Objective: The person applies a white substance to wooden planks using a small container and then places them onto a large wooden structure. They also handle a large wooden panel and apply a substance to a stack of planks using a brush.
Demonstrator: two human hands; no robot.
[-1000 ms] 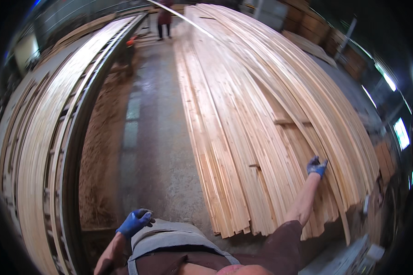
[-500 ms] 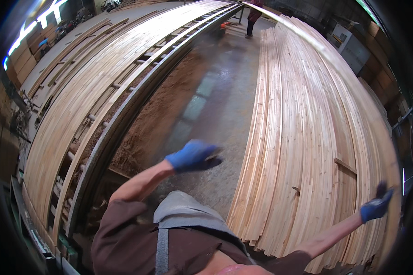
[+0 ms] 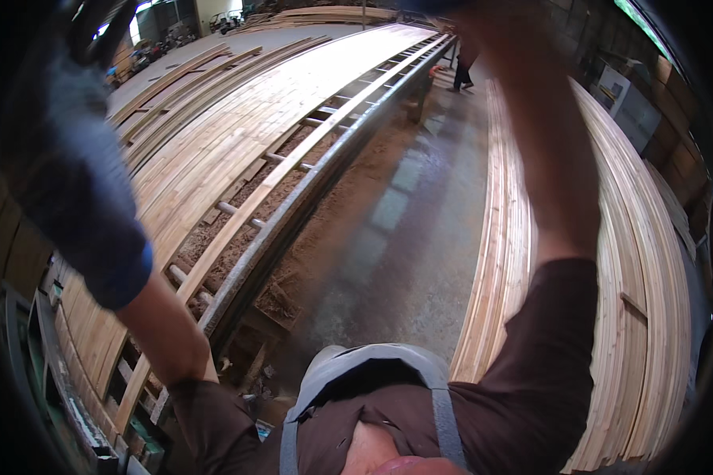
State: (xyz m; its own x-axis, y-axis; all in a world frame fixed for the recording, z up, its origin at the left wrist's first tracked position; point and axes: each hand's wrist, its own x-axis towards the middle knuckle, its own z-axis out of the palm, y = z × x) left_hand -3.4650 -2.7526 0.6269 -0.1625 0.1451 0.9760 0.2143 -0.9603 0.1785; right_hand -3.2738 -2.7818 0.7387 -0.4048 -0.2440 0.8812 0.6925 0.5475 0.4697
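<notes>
My left hand point(image 3: 79, 174), in a blue glove with dark fingers, is raised at the far left and smeared by motion. Its fingers point upward and look apart, with nothing visible in them. Below it lie long, narrow pale boards point(image 3: 214, 131) side by side. My right arm reaches up across the right half, and only a blurred blue bit of the right glove point(image 3: 432, 5) shows at the top edge. Its fingers are cut off, so whatever they may hold is hidden. A single long board point(image 3: 273, 184) runs over a roller conveyor point(image 3: 249, 261).
A broad stack of long boards point(image 3: 626, 229) lies on the right, with a short stick point(image 3: 634, 307) across it. Sawdust point(image 3: 333, 210) is heaped beside the conveyor. Concrete floor point(image 3: 380, 261) separates conveyor and stack. Another person's legs point(image 3: 464, 73) show at the far end.
Both hands have risen: the left swung up and leftward, the right from the stack's right side to the top edge. The blurred long board along the right is out of sight. The view has shifted left.
</notes>
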